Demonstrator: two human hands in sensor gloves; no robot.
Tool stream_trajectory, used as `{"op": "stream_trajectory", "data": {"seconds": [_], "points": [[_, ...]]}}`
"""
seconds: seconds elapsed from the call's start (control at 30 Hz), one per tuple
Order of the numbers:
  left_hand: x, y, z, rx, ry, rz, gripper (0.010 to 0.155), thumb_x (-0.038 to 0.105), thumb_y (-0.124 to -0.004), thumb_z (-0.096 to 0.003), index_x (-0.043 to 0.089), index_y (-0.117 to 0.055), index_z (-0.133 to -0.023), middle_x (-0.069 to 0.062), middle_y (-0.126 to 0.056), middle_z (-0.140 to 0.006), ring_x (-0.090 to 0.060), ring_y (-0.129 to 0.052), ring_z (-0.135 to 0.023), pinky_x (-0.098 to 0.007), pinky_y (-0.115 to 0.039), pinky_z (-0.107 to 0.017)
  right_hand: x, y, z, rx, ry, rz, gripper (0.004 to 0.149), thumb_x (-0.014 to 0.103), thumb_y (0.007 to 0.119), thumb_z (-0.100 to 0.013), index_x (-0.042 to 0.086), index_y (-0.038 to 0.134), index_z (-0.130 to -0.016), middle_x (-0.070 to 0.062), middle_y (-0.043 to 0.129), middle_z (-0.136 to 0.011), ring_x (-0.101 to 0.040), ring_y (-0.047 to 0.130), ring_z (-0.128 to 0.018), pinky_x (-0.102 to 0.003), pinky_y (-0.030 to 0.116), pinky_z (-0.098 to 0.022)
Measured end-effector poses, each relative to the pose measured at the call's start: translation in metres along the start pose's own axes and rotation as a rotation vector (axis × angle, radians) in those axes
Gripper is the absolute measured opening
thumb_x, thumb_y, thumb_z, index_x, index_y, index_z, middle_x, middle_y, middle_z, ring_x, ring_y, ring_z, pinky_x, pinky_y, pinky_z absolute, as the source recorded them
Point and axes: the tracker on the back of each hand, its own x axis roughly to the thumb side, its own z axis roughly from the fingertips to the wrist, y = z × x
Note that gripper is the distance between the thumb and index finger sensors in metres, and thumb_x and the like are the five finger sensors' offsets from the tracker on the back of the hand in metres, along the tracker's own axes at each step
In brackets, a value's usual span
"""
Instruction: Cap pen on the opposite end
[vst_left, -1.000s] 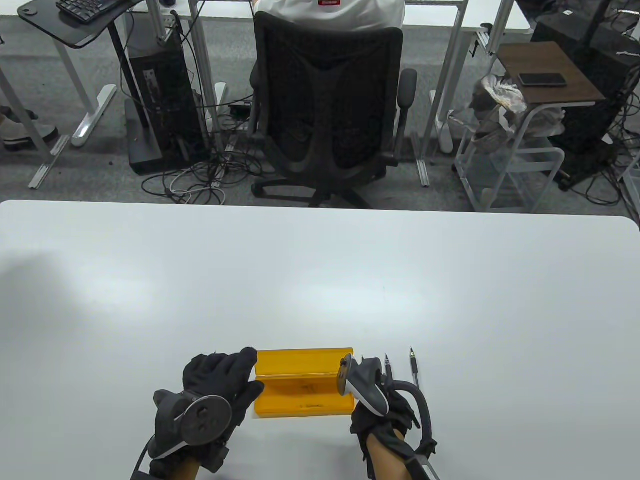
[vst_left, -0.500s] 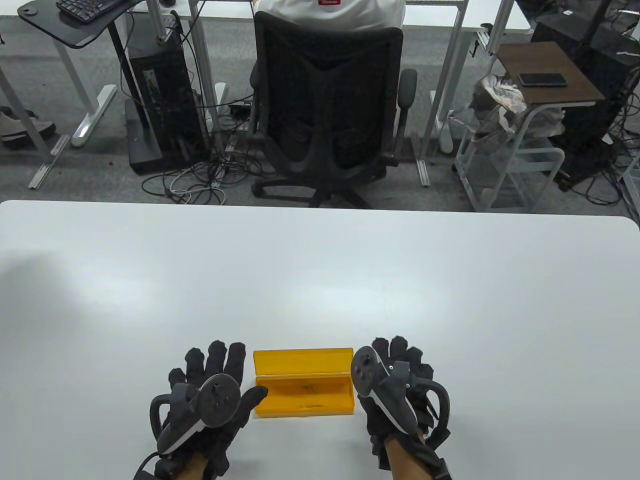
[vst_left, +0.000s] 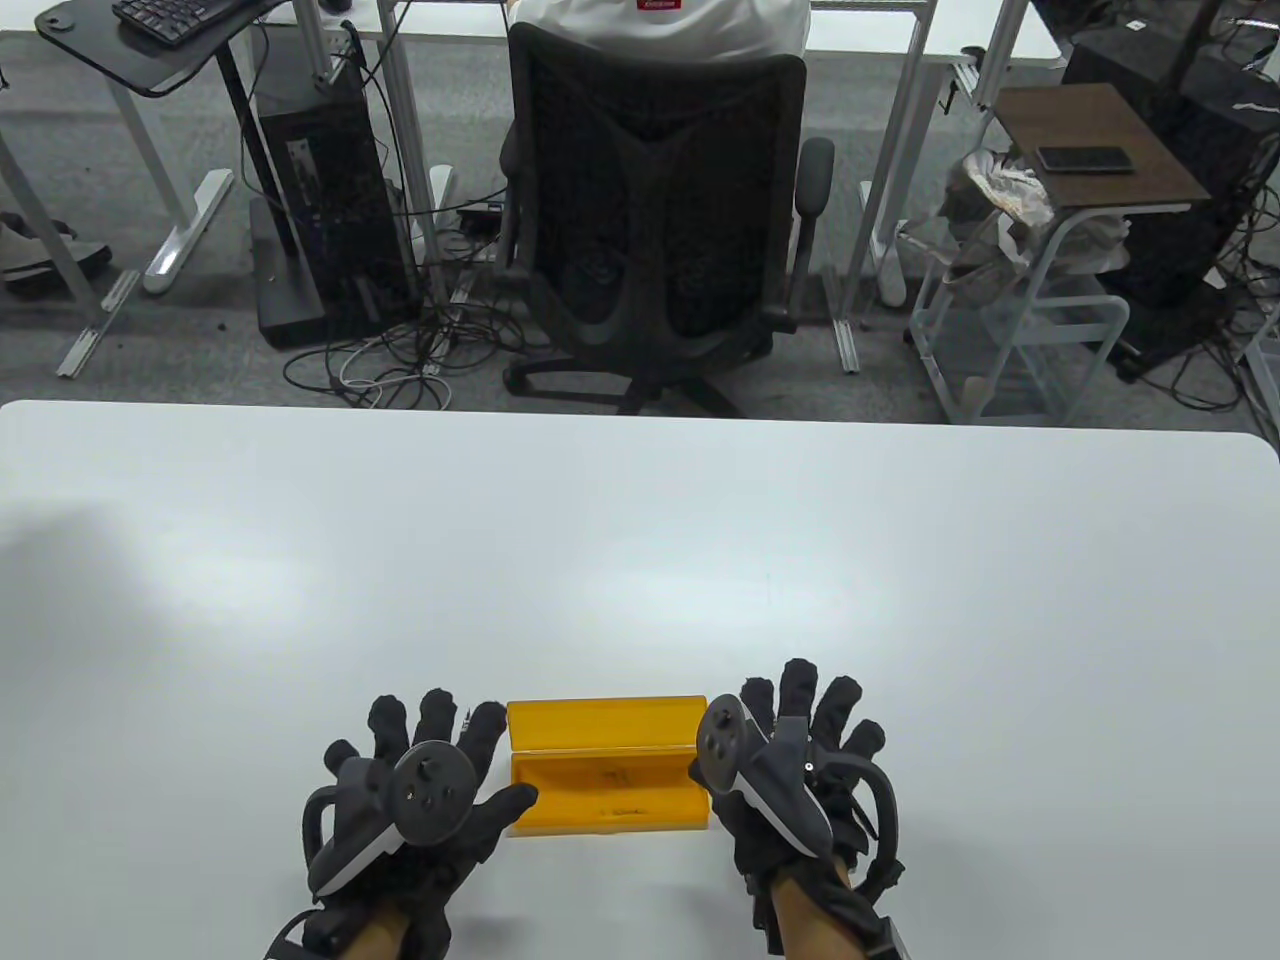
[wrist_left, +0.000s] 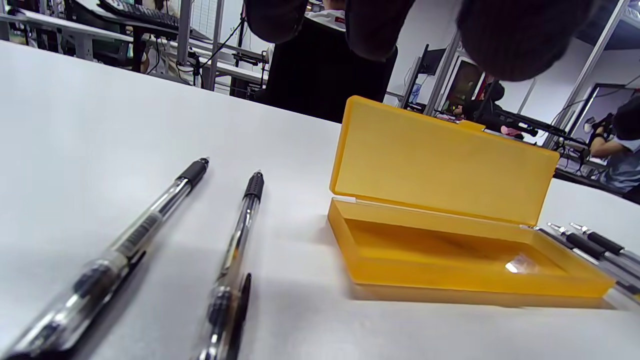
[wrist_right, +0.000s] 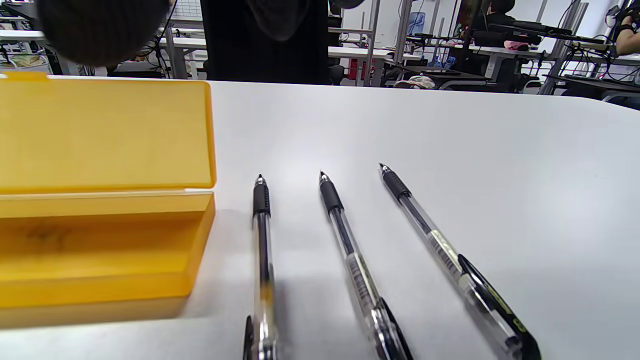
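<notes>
Your left hand (vst_left: 420, 800) lies flat over the white surface (vst_left: 640, 560), fingers spread apart and holding nothing, just left of the open translucent orange plastic pen case (vst_left: 608, 765). Your left thumb reaches toward the case's near left corner; whether it touches, you cannot tell from the table view. Your right hand (vst_left: 800, 770) mirrors it just right of the case, fingers likewise fanned out and gripping nothing.

The case sits near the front edge of the surface between your two hands, its lid standing up at the far side and its tray showing no pens inside.

In the left wrist view, two clear-barrelled ballpoint pens with black grips lie under your left hand, side by side and apart from each other: the left pen (wrist_left: 125, 245) and the pen nearer the case (wrist_left: 235, 255). Their tips point away from you, and each has its black cap pushed onto the rear end.

In the right wrist view, three more pens of the same kind lie under your right hand, roughly parallel and not touching: the pen beside the case (wrist_right: 261, 250), the middle pen (wrist_right: 350, 260) and the outermost pen (wrist_right: 440, 255). Their bare metal tips point away from you, and black caps sit on their rear ends.

Beyond the surface stands a black mesh office chair (vst_left: 655, 220).
</notes>
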Motion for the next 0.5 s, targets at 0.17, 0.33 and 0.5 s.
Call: {"op": "stream_trajectory", "data": {"seconds": [0.17, 0.33, 0.5], "points": [[0.001, -0.001, -0.001, 0.006, -0.002, -0.01, 0.081, 0.062, -0.073, -0.0524, 0.025, -0.044, -0.118, -0.03, -0.033, -0.125, -0.07, -0.017, -0.105, -0.091, -0.017, -0.055, 0.003, 0.007, -0.001, 0.02, -0.019, 0.019, 0.087, 0.06, 0.073, -0.039, 0.018, 0.052, -0.113, -0.02, 0.037, -0.12, -0.059, 0.032, -0.104, -0.079, 0.039, -0.065], [-0.005, 0.0, -0.002, 0.024, 0.025, -0.034, 0.081, 0.062, -0.073, -0.0524, 0.025, -0.043, -0.118, -0.03, -0.035, -0.125, -0.069, -0.019, -0.106, -0.091, -0.017, -0.055, 0.002, 0.01, -0.003, 0.043, -0.007, -0.003, 0.086, 0.06, 0.073, -0.04, 0.018, 0.052, -0.113, -0.02, 0.037, -0.12, -0.059, 0.032, -0.104, -0.079, 0.039, -0.065], [-0.013, 0.0, -0.001, 0.014, 0.057, -0.024, 0.082, 0.062, -0.073, -0.0525, 0.024, -0.043, -0.119, -0.03, -0.036, -0.124, -0.07, -0.02, -0.106, -0.091, -0.017, -0.055, 0.007, 0.014, -0.005, 0.035, -0.024, 0.012, 0.086, 0.06, 0.073, -0.04, 0.018, 0.052, -0.113, -0.02, 0.037, -0.119, -0.059, 0.033, -0.103, -0.079, 0.039, -0.065]]}}
